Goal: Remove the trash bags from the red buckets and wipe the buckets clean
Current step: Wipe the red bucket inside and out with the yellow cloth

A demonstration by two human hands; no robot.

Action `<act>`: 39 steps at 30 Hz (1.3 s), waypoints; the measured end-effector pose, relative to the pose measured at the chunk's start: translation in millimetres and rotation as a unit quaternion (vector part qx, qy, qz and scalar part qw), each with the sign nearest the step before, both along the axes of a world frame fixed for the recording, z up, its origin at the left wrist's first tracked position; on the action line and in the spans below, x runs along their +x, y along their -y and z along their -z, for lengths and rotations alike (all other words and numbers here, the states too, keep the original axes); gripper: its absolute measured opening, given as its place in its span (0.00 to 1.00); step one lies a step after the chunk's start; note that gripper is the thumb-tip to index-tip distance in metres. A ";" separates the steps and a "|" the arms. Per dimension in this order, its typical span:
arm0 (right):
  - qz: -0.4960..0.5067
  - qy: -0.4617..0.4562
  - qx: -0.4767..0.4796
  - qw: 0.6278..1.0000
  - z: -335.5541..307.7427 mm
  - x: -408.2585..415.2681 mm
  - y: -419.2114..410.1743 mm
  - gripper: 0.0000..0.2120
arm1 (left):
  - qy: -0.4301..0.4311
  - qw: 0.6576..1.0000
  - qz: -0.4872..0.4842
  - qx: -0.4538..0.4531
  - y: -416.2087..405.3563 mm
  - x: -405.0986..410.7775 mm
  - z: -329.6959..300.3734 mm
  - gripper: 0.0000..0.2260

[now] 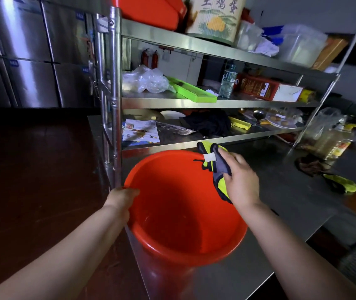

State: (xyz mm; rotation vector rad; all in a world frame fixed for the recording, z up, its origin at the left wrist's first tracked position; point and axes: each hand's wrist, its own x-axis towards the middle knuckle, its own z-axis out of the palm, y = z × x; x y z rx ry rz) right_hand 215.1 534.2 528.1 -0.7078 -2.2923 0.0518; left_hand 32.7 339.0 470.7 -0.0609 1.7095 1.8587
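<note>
1. Red plastic bucket (pixel 179 215) stands at the near left corner of the steel desk (pixel 285 191), its mouth open toward the camera, with no bag in it.
2. Left hand (pixel 122 201) grips the bucket's left rim, fingers curled over the edge.
3. Right hand (pixel 238 179) is over the bucket's right rim and holds a yellow and grey cloth (pixel 217 167) pinched between thumb and fingers; the cloth hangs partly inside the bucket, against its upper right wall.
4. A white tag shows on the cloth near the top.
5. Steel shelves (pixel 194 103) rise just behind the bucket, their post (pixel 115 94) close to its left rim.
6. On the middle shelf lie a clear plastic bag (pixel 144 80), a green tray (pixel 191 92), a water bottle (pixel 228 80) and a red and white box (pixel 266 88).
7. The lowest shelf holds printed papers (pixel 140 132), a dark cloth (pixel 208 123) and a plate with food (pixel 281 122).
8. A second red tub (pixel 149 9) and a printed container (pixel 216 17) sit on the top shelf.
9. Another yellow cloth (pixel 341 184) lies on the desk well to the right, beside a brown rag (pixel 311 166).
10. Steel fridge doors (pixel 32 50) fill the far left.
</note>
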 end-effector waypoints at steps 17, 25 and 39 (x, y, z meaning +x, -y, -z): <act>0.000 0.058 0.178 0.982 8.4 29.5 68.0 0.50 | -0.177 0.949 0.244 0.096 -26.3 78.5 -55.9 0.20; -0.149 0.097 0.068 0.982 17.9 55.1 38.1 0.47 | -0.223 0.945 0.192 0.145 -40.4 105.4 -73.6 0.12; -0.280 -0.164 -0.692 0.645 -9.4 124.3 -20.2 0.13 | -0.177 0.958 0.128 0.187 -81.7 182.1 -85.2 0.11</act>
